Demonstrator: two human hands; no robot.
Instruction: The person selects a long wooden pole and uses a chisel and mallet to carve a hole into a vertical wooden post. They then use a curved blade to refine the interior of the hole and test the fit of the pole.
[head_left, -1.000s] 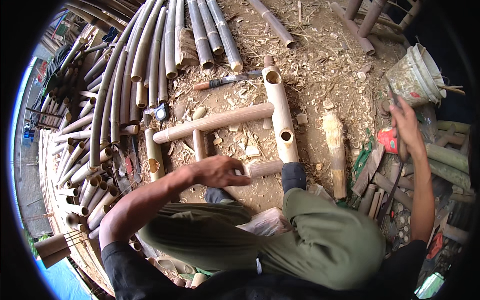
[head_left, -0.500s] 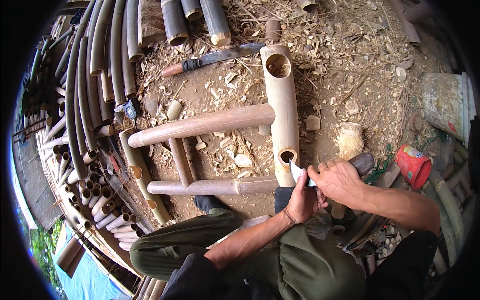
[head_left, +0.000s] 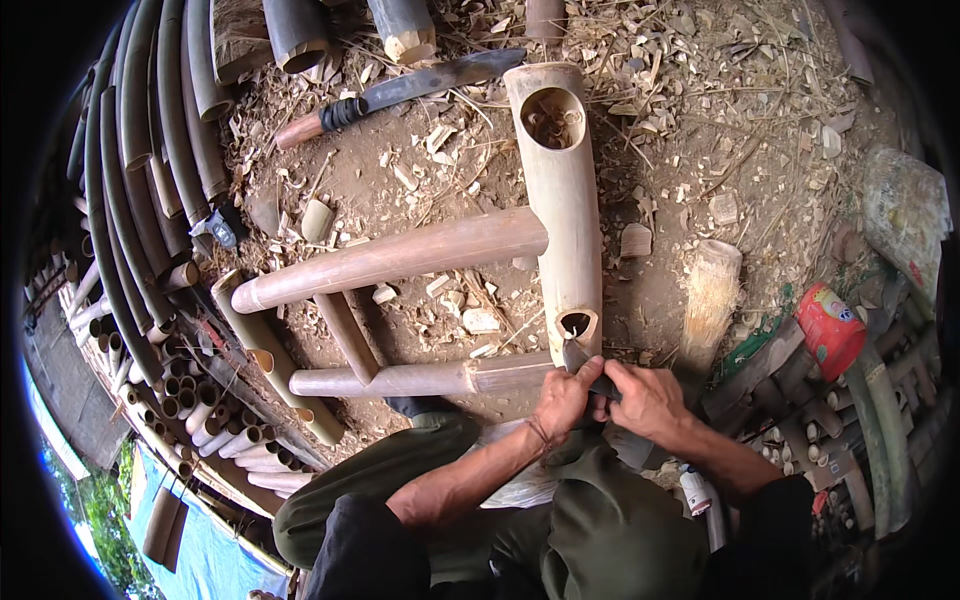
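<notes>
A pale bamboo post (head_left: 562,215) lies on the ground, with one round hole at its far end and another near my hands. A knife (head_left: 576,356) points its dark blade at the rim of the nearer hole. My left hand (head_left: 563,402) is closed at the blade, its thumb pressed along it. Close beside it, my right hand (head_left: 645,402) is wrapped round the knife's handle end, mostly hidden by the fingers. Two bamboo rails, a far one (head_left: 390,260) and a near one (head_left: 420,378), run left from the post to a second holed post (head_left: 255,335). A short crosspiece (head_left: 345,335) links the rails.
A machete (head_left: 430,84) lies beyond the rails among wood chips. Long dark bamboo poles (head_left: 130,130) are stacked at left. To the right are a frayed bamboo piece (head_left: 711,300), a red tub (head_left: 830,335) and a whitish bucket (head_left: 905,215). A white bottle (head_left: 695,491) is by my right forearm.
Both hands have shifted left and slightly down, nearer the post's end. The blade has turned, showing dark instead of bright, at the hole's rim. The whole view has shifted a little.
</notes>
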